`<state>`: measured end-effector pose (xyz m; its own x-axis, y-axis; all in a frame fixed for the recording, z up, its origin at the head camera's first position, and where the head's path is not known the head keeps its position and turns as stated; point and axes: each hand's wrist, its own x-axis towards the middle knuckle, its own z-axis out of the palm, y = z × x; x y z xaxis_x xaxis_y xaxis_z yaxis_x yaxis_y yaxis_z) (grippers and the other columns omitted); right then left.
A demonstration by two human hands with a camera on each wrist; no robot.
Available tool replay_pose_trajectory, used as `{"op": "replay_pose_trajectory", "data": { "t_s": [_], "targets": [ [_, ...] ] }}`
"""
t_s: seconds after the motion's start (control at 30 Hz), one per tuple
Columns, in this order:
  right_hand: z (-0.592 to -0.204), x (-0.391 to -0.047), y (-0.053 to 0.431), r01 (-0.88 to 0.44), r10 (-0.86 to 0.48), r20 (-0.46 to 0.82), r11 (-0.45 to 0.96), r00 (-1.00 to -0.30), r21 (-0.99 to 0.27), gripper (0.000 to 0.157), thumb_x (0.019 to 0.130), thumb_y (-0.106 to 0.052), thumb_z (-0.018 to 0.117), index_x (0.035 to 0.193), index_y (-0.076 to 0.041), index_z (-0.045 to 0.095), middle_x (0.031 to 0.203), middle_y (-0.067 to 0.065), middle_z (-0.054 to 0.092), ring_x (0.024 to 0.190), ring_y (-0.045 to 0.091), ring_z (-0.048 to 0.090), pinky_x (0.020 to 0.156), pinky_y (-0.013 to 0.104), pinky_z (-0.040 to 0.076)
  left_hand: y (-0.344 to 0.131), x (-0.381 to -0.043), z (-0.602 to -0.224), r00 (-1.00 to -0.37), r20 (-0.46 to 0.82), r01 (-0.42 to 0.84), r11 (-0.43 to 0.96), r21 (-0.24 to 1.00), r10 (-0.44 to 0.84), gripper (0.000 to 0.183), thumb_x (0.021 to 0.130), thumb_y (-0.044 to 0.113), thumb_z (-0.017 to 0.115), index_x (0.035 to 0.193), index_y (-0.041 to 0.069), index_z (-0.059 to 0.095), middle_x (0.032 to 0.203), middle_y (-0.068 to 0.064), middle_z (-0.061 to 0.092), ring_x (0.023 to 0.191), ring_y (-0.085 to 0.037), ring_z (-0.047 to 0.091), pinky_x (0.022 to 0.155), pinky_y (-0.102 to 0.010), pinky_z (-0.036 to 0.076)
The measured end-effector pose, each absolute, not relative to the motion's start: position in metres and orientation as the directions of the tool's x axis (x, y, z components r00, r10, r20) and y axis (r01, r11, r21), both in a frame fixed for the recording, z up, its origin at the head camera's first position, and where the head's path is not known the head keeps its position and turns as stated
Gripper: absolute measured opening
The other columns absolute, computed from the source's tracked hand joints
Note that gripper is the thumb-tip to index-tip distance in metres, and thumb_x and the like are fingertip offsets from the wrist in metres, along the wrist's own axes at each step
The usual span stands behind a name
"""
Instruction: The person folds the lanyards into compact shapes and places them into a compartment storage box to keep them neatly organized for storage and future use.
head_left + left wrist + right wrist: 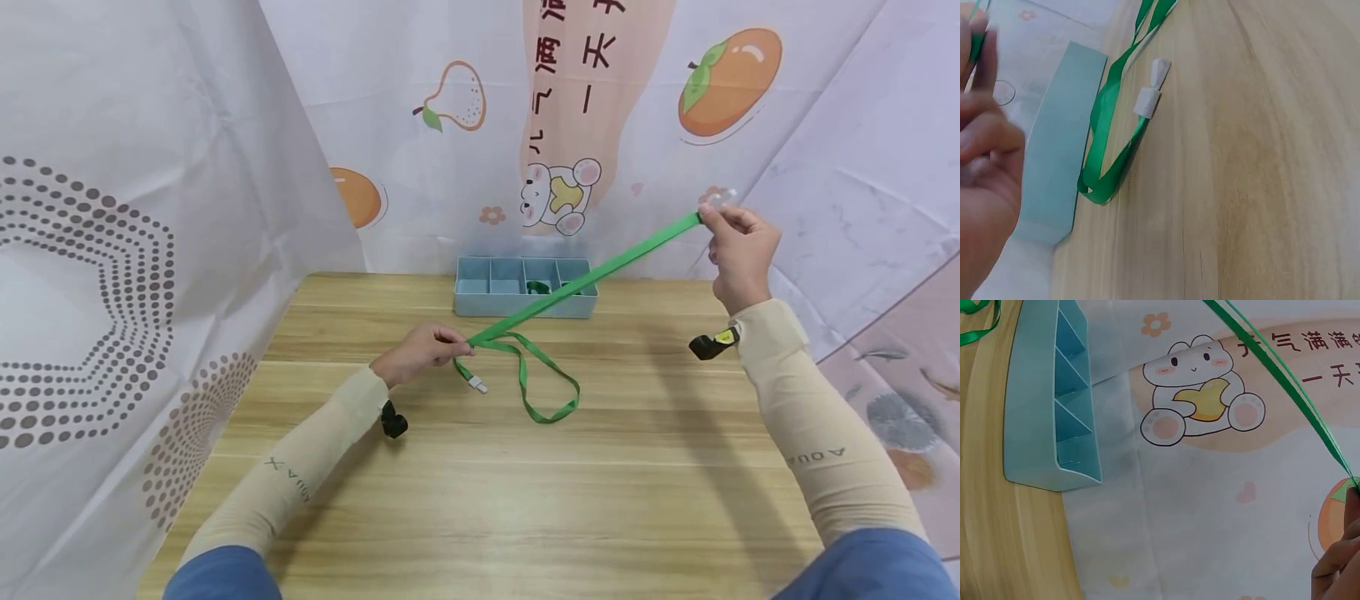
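Observation:
A green lanyard [618, 261] is stretched taut on a slant between both hands. My left hand [422, 353], low over the table, pinches it between thumb and fingers. Higher up at the right, my right hand [744, 254] pinches the other end, and a clear or whitish clip [720, 198] sticks out beyond the fingertips. From the left fingers a slack loop [551, 417] of the strap trails over the tabletop. A short tail with a white plastic buckle [1147, 103] also hangs there. The right wrist view shows the strap [1285, 381] running up to the right fingers [1335, 559].
A light blue divided box [480, 305] stands at the table's back edge, with green strap [537, 287] in its right-hand compartments. Behind it hangs a printed curtain [420, 208] with fruit and a cartoon bear. Wood-grain tabletop [480, 508] lies below the hands.

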<state>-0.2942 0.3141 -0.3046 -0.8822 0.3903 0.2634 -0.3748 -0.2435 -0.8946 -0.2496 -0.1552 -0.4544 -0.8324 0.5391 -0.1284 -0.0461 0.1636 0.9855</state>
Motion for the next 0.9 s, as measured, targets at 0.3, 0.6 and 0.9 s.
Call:
{"op": "replay_pose_trajectory", "data": {
  "t_s": [0.3,0.6,0.9],
  "targets": [
    [-0.309,-0.295,0.309,-0.343,0.316,0.223,-0.402,-0.922,-0.849,0.017,0.081,0.0,0.087,0.086,0.003,0.071,0.073,0.006,0.072,0.041,0.009,0.042,0.04,0.022,0.029,-0.16,-0.253,-0.466,-0.953,-0.097,-0.049,0.171,0.984,0.286,0.03,0.09,0.022,0.083,0.118,0.013,0.075,0.098,-0.004,0.075,0.064,-0.014,0.047,0.056,-0.026,0.037],
    [-0.302,-0.291,0.299,-0.337,0.168,0.292,-0.487,-0.942,-0.806,0.018,0.089,0.001,0.078,0.083,0.004,0.062,0.068,0.005,0.058,0.045,0.011,0.038,0.044,0.023,0.021,-0.162,-0.254,-0.473,-0.974,-0.073,0.002,0.333,0.943,0.214,0.02,0.095,0.031,0.078,0.106,0.015,0.08,0.109,-0.003,0.073,0.08,-0.02,0.058,0.063,-0.031,0.046],
    [-0.287,-0.27,0.278,-0.31,-0.058,0.395,-0.52,-0.917,-0.796,0.009,0.098,0.005,0.066,0.098,0.013,0.068,0.067,0.008,0.049,0.052,0.015,0.032,0.048,0.025,0.019,-0.166,-0.254,-0.474,-0.98,-0.126,-0.103,0.145,0.984,0.155,0.041,0.098,0.045,0.069,0.119,0.011,0.077,0.117,-0.022,0.072,0.048,-0.008,0.049,0.047,-0.024,0.038]
  ]
}}
